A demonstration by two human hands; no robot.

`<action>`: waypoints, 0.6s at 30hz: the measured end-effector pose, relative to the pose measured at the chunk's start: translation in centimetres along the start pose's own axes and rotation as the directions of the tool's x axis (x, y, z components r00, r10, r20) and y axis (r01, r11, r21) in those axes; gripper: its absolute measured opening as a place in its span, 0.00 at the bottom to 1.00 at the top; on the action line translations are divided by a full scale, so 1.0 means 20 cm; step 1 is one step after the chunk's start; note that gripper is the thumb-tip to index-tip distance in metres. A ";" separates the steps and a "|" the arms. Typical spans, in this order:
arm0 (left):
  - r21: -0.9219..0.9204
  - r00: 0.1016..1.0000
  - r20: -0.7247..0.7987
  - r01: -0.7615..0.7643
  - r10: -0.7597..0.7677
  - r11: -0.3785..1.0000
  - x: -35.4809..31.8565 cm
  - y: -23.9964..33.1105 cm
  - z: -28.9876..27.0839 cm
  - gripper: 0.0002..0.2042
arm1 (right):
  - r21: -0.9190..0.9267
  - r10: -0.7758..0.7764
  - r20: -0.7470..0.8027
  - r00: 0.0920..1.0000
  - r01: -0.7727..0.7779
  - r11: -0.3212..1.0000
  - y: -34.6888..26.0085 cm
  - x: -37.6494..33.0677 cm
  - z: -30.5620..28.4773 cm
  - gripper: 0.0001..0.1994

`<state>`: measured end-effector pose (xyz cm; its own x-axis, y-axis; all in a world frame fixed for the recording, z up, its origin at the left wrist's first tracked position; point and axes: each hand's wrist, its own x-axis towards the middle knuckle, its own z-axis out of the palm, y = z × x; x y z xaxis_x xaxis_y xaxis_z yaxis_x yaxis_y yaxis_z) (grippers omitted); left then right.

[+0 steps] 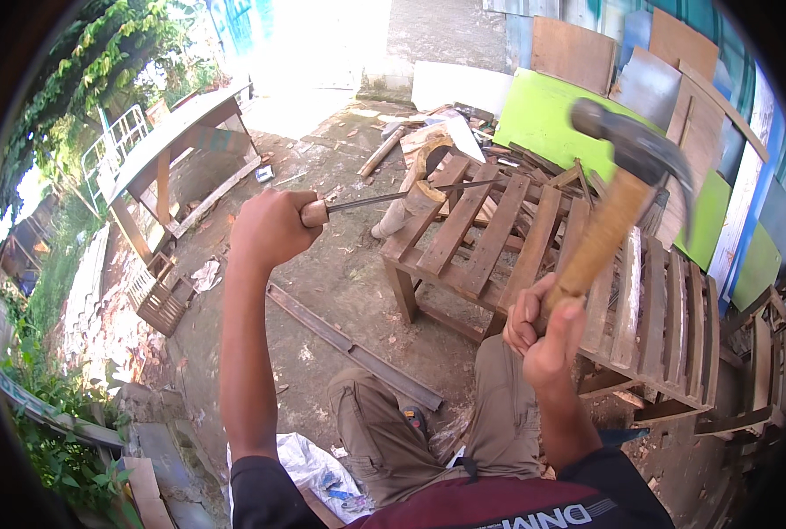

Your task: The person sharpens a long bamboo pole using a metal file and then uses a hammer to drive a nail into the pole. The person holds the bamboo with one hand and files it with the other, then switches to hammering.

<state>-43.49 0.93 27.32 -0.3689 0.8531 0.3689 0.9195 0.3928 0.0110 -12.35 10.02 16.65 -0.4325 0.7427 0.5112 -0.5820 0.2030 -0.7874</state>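
My left hand [274, 225] is closed around the wooden handle of a long, thin-bladed knife [367, 202], held out roughly level. Its blade reaches rightward across a pale bamboo piece [402, 214] at the left end of a slatted wooden bench [490, 234]. Whether the edge sits in the bamboo or just passes over it, I cannot tell. A curved, hollow end of bamboo [433, 152] shows just beyond the blade. Raised above the bench, my right hand [547, 331] grips the light wooden handle of a claw hammer [626, 189], its dark head up and slightly blurred.
A metal channel bar [353, 348] lies on the ground left of the bench. Farther left are a slatted crate [157, 295] and a long table [177, 132]. Wood scraps and green boards [556, 123] lean at the back right. A white sack [309, 467] lies by my left arm.
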 end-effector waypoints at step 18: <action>-0.002 1.000 0.012 0.003 -0.003 1.000 0.01 0.01 0.01 0.06 | -0.376 0.481 -0.051 0.875 -0.463 0.803 0.21 -0.04 -0.08 0.26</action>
<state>-43.36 1.30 27.18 -0.3731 0.8561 0.3576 0.9187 0.3947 0.0138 -13.35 11.25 12.44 -0.6231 0.7805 0.0513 -0.0082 0.0591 -0.9982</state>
